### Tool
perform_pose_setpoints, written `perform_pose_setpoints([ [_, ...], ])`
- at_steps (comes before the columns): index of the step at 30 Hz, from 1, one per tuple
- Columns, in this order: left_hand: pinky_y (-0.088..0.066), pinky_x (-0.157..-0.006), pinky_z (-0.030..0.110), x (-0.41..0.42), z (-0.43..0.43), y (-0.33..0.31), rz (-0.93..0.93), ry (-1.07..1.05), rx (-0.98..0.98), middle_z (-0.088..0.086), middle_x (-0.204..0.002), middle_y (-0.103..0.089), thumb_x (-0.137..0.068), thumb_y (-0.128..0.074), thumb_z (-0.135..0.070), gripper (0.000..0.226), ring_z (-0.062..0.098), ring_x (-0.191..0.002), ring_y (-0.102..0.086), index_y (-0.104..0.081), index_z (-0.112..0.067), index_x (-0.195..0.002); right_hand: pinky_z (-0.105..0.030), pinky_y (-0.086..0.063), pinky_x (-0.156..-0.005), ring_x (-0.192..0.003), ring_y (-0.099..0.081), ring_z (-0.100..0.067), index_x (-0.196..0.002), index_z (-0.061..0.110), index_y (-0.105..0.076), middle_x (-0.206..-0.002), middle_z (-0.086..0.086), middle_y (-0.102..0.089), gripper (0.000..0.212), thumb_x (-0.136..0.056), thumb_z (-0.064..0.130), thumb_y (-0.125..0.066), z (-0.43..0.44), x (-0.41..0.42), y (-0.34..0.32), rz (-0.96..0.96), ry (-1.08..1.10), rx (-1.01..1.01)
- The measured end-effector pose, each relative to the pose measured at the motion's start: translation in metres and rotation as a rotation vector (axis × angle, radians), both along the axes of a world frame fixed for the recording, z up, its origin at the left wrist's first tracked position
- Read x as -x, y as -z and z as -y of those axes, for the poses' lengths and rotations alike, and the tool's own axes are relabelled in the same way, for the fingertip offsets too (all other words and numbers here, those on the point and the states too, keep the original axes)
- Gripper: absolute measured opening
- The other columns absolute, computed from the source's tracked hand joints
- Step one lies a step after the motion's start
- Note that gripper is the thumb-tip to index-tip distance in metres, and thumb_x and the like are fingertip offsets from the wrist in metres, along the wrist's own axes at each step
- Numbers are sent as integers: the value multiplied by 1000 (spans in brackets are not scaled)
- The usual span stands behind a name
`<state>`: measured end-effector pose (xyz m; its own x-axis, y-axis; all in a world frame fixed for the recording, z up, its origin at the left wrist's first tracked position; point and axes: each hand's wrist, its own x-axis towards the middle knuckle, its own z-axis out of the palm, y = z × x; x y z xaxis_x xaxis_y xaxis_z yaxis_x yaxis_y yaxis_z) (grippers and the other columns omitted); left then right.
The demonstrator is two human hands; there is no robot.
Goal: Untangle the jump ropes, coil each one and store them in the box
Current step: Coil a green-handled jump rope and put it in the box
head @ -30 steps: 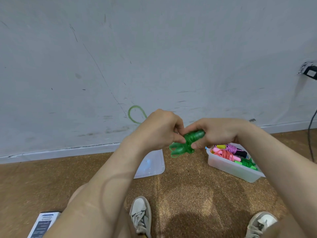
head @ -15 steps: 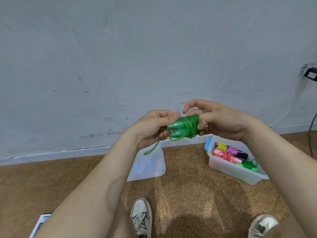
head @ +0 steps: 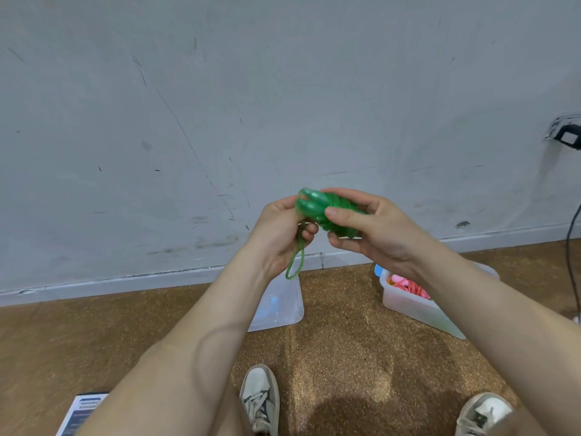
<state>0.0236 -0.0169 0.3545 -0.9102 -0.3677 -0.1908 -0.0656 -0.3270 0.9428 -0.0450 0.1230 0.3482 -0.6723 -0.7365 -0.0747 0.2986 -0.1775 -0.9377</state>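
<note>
A green jump rope (head: 327, 212) is wound into a tight bundle round its two handles, held up in front of the wall. My right hand (head: 374, 231) grips the bundle, thumb across its near side. My left hand (head: 279, 234) pinches the loose end of the cord, and a short green loop hangs below it. A clear plastic box (head: 415, 306) stands on the floor at the right, holding pink and other coiled ropes; my right forearm hides most of its contents.
The box's clear lid (head: 283, 306) lies flat on the brown floor near the wall, below my left hand. My two shoes (head: 261, 398) show at the bottom. A printed booklet (head: 81, 413) lies at bottom left. A black cable (head: 572, 247) hangs at the right edge.
Both hands have lifted the green bundle higher. The loose cord loop now dangles below my left hand. My right arm now covers more of the box.
</note>
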Motion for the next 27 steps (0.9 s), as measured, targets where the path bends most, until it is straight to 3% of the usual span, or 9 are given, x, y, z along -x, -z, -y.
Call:
perform_pose_setpoints([
  [3, -35, -48, 17, -2, -3, 4, 4, 56, 279, 1, -67, -53, -98, -45, -4, 22, 8, -50, -41, -67, -9, -102, -29, -56, -72, -79, -61, -18, -115, 9, -68, -103, -13, -64, 33, -83, 11, -72, 2, 6, 2, 42, 164, 24],
  [5, -36, -52, 23, -4, -2, 5, 37, 71, 842, -4, -65, -53, -98, -46, -12, 25, 7, -51, -41, -67, -18, -110, -31, -58, -73, -80, -61, -18, -114, 8, -67, -103, -13, -62, 31, -84, 10, -72, 2, 10, 5, -3, 263, -27],
  [8, -31, -56, 33, -10, -5, 0, 59, 109, 1568, -5, -61, -45, -97, -44, -20, 17, 17, -62, -46, -61, -17, -97, -36, -61, -72, -69, -61, -16, -105, 10, -68, -94, -12, -62, 22, -83, 10, -74, 3, 11, 8, -171, 342, -147],
  [11, -26, -59, 33, -13, -9, -7, 20, 120, 1804, -5, -64, -35, -96, -43, -18, 14, 22, -69, -44, -44, -19, -82, -40, -61, -69, -63, -60, -18, -97, 16, -67, -89, -10, -64, 19, -81, 13, -76, 2, 15, 11, -364, 400, -282],
  [14, -31, -54, 34, -15, -15, -10, -178, 79, 1810, -2, -60, -42, -90, -49, -14, 17, 24, -62, -49, -52, -17, -73, -45, -60, -70, -67, -61, -19, -96, 22, -65, -84, 0, -62, 24, -77, 17, -79, 0, 21, 16, -485, 431, -389],
  [17, -43, -56, 33, -15, -16, -8, -160, 48, 1398, 3, -55, -50, -86, -58, -14, 13, 17, -52, -50, -68, -19, -80, -46, -57, -73, -71, -60, -21, -96, 25, -63, -83, 5, -61, 29, -74, 19, -80, -1, 25, 19, -658, 380, -454],
  [21, -55, -64, 29, -13, -10, -9, -46, 73, 918, 10, -68, -68, -84, -63, -9, 20, 14, -57, -68, -64, -28, -90, -27, -48, -71, -80, -59, -18, -99, 26, -61, -91, 4, -62, 31, -75, 21, -80, -2, 22, 21, -776, 324, -532],
  [23, -58, -70, 34, -13, -8, -10, -54, 74, 880, 8, -68, -70, -84, -63, -8, 23, 16, -60, -70, -64, -30, -90, -19, -43, -67, -82, -57, -16, -101, 27, -60, -94, 4, -61, 32, -76, 23, -79, -2, 21, 20, -854, 308, -566],
  [27, -57, -78, 34, -12, -5, -6, -26, 72, 957, 2, -67, -72, -86, -64, -11, 27, 12, -65, -70, -65, -23, -110, -27, -44, -73, -87, -57, -17, -107, 24, -60, -97, 3, -63, 34, -78, 26, -77, -2, 19, 20, -965, 247, -626],
])
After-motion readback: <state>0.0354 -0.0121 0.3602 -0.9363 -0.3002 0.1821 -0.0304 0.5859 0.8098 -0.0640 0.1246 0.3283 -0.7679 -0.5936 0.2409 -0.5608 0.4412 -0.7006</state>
